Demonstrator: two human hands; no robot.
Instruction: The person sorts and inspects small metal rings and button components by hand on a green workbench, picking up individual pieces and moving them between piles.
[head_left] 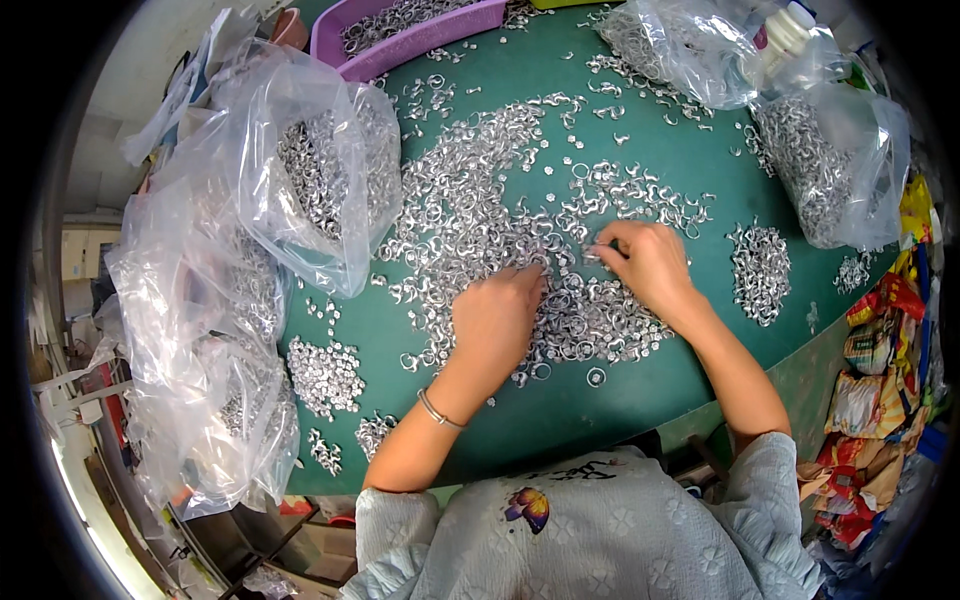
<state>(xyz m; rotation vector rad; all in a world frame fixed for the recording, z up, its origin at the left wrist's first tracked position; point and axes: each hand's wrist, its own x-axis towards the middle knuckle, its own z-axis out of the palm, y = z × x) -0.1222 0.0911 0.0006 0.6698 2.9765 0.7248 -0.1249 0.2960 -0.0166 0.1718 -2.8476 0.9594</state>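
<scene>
A wide heap of small silver metal pieces (450, 200), ring-like and curved, lies loose on the green tabletop (450, 445). My left hand (497, 318), with a bangle on its wrist, rests on the near middle of this heap. Its fingers are bent together, their tips down among the pieces, so whatever they hold is hidden. To the right, my right hand (650, 262) is closed in a pinch over the heap's right part. Between its thumb and forefinger a small silver metal piece (591, 256) shows, too small to make out its exact shape.
Clear plastic bags (345, 130) of similar pieces line the left side; another bag (825, 165) stands at right. Smaller sorted piles include round pieces (325, 377) at left and curved pieces (760, 272) at right. A purple tray (410, 40) and a white bottle (787, 38) stand far back.
</scene>
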